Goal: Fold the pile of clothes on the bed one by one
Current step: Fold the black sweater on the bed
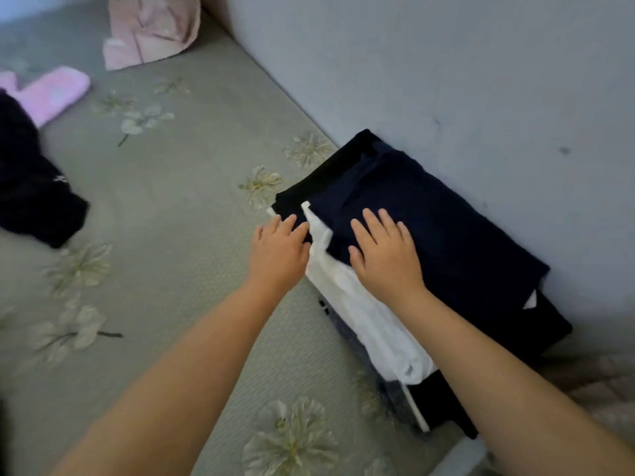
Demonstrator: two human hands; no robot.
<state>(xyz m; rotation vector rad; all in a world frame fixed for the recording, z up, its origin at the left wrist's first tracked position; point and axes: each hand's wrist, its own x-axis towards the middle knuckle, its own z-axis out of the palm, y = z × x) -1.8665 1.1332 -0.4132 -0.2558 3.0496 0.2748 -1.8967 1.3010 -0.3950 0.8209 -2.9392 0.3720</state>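
A stack of folded clothes lies against the wall on the bed's right side. On top is a folded navy garment; under it a white garment sticks out, with black pieces below. My right hand rests flat on the navy garment with fingers straight. My left hand lies at the stack's left edge, fingers straight, touching the black and white layers. An unfolded dark garment lies at the far left.
The bed has a grey-green cover with pale flowers. A folded pink cloth lies at the far end and a pink fluffy item at the far left. A grey wall bounds the right side.
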